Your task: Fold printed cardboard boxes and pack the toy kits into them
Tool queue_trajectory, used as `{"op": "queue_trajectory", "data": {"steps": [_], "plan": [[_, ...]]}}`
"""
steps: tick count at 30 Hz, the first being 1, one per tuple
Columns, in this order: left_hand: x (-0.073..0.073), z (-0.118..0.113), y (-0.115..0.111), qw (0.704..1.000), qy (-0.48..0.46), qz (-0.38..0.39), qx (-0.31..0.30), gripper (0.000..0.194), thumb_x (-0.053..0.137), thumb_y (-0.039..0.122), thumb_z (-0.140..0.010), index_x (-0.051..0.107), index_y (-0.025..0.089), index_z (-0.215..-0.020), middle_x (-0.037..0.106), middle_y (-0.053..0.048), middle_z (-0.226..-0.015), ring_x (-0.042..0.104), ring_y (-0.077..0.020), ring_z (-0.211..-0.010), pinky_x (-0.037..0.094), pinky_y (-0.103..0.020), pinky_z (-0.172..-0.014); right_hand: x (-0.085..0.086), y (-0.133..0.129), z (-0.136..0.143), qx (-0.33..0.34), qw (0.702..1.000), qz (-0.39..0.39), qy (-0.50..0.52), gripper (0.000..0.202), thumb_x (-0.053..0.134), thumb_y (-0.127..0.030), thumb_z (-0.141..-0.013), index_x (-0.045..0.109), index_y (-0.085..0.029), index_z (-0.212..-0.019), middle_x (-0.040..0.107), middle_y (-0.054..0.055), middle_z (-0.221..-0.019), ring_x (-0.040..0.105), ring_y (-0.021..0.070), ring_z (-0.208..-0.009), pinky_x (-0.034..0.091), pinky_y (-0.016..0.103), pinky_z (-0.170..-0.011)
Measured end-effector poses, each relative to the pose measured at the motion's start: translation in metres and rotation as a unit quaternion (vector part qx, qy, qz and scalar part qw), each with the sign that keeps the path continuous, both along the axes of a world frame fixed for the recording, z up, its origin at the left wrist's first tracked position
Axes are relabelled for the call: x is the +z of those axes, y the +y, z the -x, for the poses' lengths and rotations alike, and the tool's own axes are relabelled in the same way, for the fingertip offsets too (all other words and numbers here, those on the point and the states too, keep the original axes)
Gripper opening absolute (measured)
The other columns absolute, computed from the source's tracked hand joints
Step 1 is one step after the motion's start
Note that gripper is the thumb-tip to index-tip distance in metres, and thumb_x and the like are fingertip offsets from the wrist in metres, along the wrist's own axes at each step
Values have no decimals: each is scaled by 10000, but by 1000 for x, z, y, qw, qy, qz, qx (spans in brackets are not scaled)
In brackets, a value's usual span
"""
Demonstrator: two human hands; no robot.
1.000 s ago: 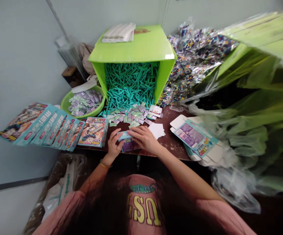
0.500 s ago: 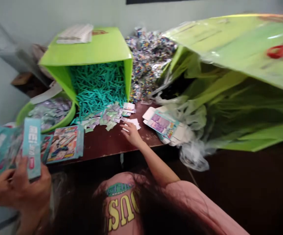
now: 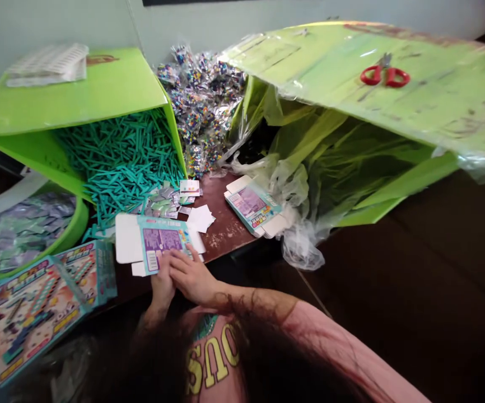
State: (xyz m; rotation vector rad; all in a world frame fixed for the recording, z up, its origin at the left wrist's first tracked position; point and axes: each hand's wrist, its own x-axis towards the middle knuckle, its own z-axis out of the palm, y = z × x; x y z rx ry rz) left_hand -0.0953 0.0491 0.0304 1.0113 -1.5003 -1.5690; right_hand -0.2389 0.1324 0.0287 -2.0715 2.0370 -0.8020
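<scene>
A teal and purple carton (image 3: 164, 238) with white flaps open at its ends is held over the table's front edge. Closed on its near edge is my left hand (image 3: 162, 285), partly hidden by the other hand. My right hand (image 3: 194, 277) overlaps it, its fingers bent over the carton's near right part. Behind the carton are small sachets (image 3: 162, 202) and a printed card (image 3: 189, 188). White paper pieces (image 3: 201, 218) lie to its right. A second open-flapped carton (image 3: 253, 207) rests farther right on the dark red table (image 3: 225, 238).
A green bin on its side (image 3: 78, 95) holds teal sticks (image 3: 120, 168). A green tub (image 3: 80, 218) of sachets and printed boxes (image 3: 28, 319) are at left. Bead packets (image 3: 204, 112) lie behind. Red-handled scissors (image 3: 385, 75) top a large green bin (image 3: 309, 61) at right.
The view has turned right. My right hand has moved from the white papers to the carton, where both hands now meet. The narrow teal box held at far left is no longer seen there.
</scene>
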Motion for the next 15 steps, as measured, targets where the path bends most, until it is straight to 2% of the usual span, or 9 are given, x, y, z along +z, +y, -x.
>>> {"op": "queue_trajectory", "data": {"steps": [1,2,4,5,7,9,11,13,15], "plan": [[-2,6,0,998,9,-28,59,613,587,640,-911,598,211,-1348,687,-130,-1284,626,-293,-1266,492,-493,-1115,8,-9,-7,-1,1000,7,-23,428,576,-374,-990,578,-360,-1417,570,33,-1512,392,241,-1496,212,542,-1269],[-4,7,-2,992,14,-60,112,590,618,618,-905,614,202,-1323,703,-122,-1254,640,-281,-1245,494,-476,-1114,15,-17,-6,-31,998,12,-53,499,614,-438,-972,555,-306,-1449,545,84,-1530,389,275,-1497,208,563,-1262],[-5,-2,-10,972,41,-137,187,601,773,559,-804,649,193,-1264,726,-106,-1208,667,-285,-1199,504,-471,-1105,23,-33,8,-107,985,6,-138,708,699,-521,-905,499,-183,-1495,536,195,-1508,451,341,-1442,285,575,-1218],[-6,-9,-15,964,55,-155,210,631,823,548,-751,657,192,-1245,731,-102,-1197,679,-292,-1177,513,-476,-1093,24,-38,15,-119,975,-1,-185,794,735,-542,-871,471,-151,-1510,554,220,-1476,504,348,-1389,351,549,-1183],[-7,-22,-25,962,75,-131,227,711,826,598,-719,634,196,-1273,727,-111,-1213,692,-307,-1151,534,-492,-1060,19,-45,20,-69,955,-29,-288,831,762,-568,-834,482,-146,-1493,639,194,-1366,624,321,-1230,483,464,-1072],[-8,-32,-38,970,68,-67,224,778,796,627,-740,569,215,-1359,705,-124,-1272,690,-304,-1165,542,-478,-1047,11,-43,13,-16,917,-68,-392,657,682,-590,-892,590,-164,-1384,727,121,-1205,702,277,-1045,560,396,-935],[-10,-39,-51,980,31,-1,194,837,802,553,-773,459,248,-1473,646,-136,-1387,661,-288,-1231,516,-447,-1083,2,-38,4,5,877,-107,-469,506,562,-584,-970,679,-188,-1263,767,63,-1088,727,247,-947,584,366,-864],[-13,-44,-60,985,-15,54,164,911,809,452,-798,344,266,-1559,549,-151,-1510,610,-278,-1314,469,-423,-1136,-4,-36,1,-4,865,-97,-492,508,531,-577,-986,664,-212,-1313,752,59,-1189,714,255,-1064,566,382,-952],[-17,-49,-62,988,-47,90,120,969,791,416,-817,251,271,-1609,439,-155,-1603,538,-282,-1399,425,-421,-1176,-8,-42,4,-28,879,-41,-475,567,558,-563,-973,580,-236,-1435,652,75,-1406,616,260,-1287,472,396,-1111]]}}
